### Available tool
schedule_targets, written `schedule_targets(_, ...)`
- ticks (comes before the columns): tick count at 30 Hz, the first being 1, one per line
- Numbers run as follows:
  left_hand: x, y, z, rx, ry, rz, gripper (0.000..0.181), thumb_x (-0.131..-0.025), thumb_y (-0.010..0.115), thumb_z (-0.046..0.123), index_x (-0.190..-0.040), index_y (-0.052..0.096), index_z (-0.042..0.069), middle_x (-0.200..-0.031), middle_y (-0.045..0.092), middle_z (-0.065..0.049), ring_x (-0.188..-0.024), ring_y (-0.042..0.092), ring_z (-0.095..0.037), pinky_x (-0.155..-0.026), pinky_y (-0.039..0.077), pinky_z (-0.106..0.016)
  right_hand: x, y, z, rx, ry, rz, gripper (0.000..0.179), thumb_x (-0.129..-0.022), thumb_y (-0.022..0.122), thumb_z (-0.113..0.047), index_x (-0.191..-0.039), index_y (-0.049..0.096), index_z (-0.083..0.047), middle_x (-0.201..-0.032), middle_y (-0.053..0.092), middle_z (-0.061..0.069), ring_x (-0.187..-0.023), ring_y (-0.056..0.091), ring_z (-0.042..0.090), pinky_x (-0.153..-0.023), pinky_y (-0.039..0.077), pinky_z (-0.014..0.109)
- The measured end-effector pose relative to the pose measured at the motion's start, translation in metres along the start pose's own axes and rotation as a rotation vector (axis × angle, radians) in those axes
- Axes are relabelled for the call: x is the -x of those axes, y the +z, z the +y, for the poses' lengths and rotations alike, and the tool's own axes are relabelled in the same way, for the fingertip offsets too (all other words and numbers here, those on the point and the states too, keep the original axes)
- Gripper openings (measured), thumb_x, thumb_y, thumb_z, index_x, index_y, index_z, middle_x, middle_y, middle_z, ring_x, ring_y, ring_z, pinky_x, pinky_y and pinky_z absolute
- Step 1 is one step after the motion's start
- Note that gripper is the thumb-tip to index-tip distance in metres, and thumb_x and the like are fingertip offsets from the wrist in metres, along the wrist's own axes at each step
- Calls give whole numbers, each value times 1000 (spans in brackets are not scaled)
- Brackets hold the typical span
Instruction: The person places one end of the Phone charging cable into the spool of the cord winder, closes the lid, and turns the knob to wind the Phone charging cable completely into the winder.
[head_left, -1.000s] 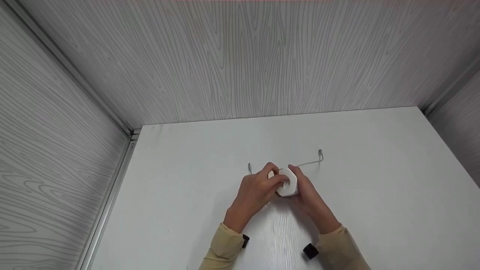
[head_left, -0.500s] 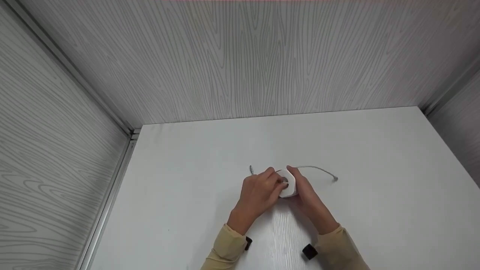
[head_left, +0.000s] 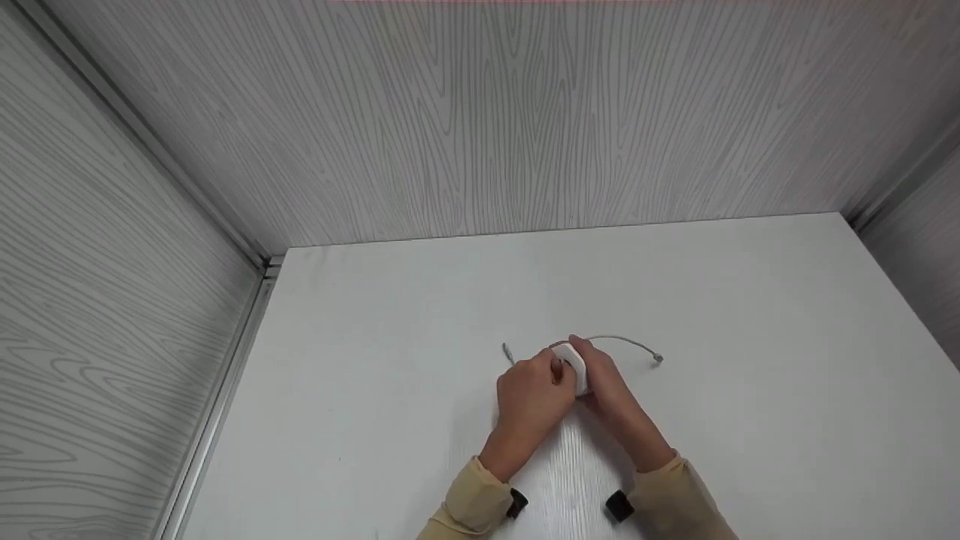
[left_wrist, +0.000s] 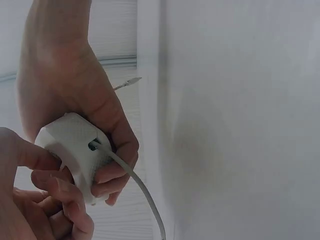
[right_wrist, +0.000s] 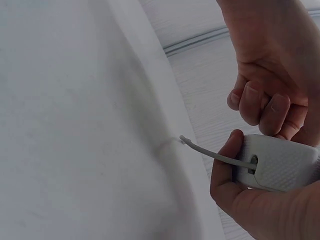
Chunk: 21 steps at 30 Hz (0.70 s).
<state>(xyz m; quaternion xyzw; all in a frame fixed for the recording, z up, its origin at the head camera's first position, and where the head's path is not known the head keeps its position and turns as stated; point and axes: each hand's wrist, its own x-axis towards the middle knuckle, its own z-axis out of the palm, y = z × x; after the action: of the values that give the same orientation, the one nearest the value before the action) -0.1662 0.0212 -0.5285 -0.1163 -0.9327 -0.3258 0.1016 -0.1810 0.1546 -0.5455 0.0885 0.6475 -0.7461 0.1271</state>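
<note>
Casing (left_wrist: 76,131) between left fingers (left_wrist: 61,189) and right fingers (left_wrist: 124,141), touching both, face toward left. Right curled round casing; left curled at face, pinch hidden, cannot tell. Cable (left_wrist: 146,191) projecting beside right fingers.

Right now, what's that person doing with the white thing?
The person's right hand holds a white case over the table. The left hand curls its fingers in at the case's face; whether they grip anything there is hidden. A cable comes out of the case, and two cable ends show, both free.
</note>
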Motion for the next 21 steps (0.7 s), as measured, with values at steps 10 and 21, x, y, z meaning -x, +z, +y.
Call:
schedule_targets(10,-6,-9,-1,228,-185,-132,26,-96,65,24,-71,66,15,-66,60,7,-58,49,-6,-54,36,-23,0,0,1,4,11,-23,47,-113,39,-39,-123,70,-5,-111,70,1,-98,65,15,-83,57,28)
schedule_targets(21,-10,-21,-8,265,-134,-257,27,-100,64,27,-77,70,16,-67,59,9,-60,50,-4,-56,40,-21,0,-5,0,-2,5,-107,46,-114,38,-42,-123,67,-7,-107,68,-1,-93,63,13,-78,55,27)
